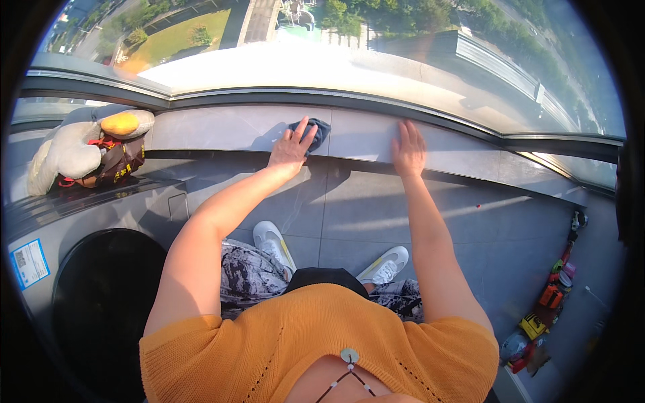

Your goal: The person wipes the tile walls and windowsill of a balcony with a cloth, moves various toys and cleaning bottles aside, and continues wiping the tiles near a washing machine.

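My left hand (291, 151) rests on a crumpled dark blue-grey cloth (318, 136), with fingers spread over its left side; the cloth lies on a grey tiled window ledge (211, 128). Farther right on the same ledge, my right hand (410, 151) lies flat, palm down, with nothing in it. The palms of both hands are hidden. Beyond the ledge stands a large window (352, 70) in a dark frame.
A plush goose (75, 146) sits at the far left, by a washing machine (116, 302) with a round dark door. Several toys (552, 296) line the right wall on the tiled floor (363, 211). A small red bit (478, 206) lies on the floor.
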Demonstrator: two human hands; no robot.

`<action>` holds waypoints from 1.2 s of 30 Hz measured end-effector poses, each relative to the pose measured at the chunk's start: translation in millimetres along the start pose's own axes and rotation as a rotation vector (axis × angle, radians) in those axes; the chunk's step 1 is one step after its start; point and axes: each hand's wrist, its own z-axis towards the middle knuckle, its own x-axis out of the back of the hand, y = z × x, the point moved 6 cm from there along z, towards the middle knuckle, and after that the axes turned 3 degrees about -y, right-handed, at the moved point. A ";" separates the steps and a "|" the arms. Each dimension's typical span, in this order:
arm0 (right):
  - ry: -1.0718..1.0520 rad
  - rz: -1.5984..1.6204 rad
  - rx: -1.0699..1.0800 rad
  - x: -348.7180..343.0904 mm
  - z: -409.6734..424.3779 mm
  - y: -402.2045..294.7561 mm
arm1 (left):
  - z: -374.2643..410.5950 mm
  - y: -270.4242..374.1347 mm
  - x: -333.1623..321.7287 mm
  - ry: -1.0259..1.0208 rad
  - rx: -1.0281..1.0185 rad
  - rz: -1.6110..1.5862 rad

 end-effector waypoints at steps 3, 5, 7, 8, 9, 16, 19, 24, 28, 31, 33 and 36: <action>-0.009 0.034 0.003 1.2 6.8 -4.4 | 19.6 26.5 6.1 0.027 -0.149 -0.127; 0.015 0.024 0.013 -0.6 3.2 -1.4 | 34.2 43.9 18.7 0.118 -0.226 -0.238; 0.012 0.026 0.011 0.9 2.7 -0.5 | 51.4 63.3 39.7 0.306 -0.286 -0.214; 0.010 0.040 0.013 0.7 3.5 -0.2 | 61.7 68.8 47.2 0.378 -0.303 -0.180; 0.011 0.042 0.008 0.0 3.1 -0.3 | 70.7 71.6 52.0 0.449 -0.320 -0.148; -0.002 0.044 0.007 -2.4 2.3 -2.0 | 94.4 45.8 26.0 0.381 -0.242 0.327; -0.010 0.030 0.009 -4.0 2.7 -1.5 | 92.4 34.9 23.5 0.377 -0.216 0.292; -0.021 0.016 0.015 -8.6 1.6 -0.9 | 74.5 -2.6 20.5 0.344 -0.118 0.145; -0.031 -0.005 0.011 -8.8 0.9 1.6 | 57.1 -43.1 21.9 0.283 -0.007 0.118; -0.043 -0.019 0.001 -8.1 0.9 -0.2 | 41.3 -73.3 22.6 0.326 0.078 0.129; -0.022 -0.010 0.043 -5.1 2.2 -2.9 | 32.5 -89.0 23.9 0.343 0.106 0.135; 0.022 0.024 0.183 -5.6 5.7 -15.8 | 21.3 -112.5 19.9 0.361 0.151 0.120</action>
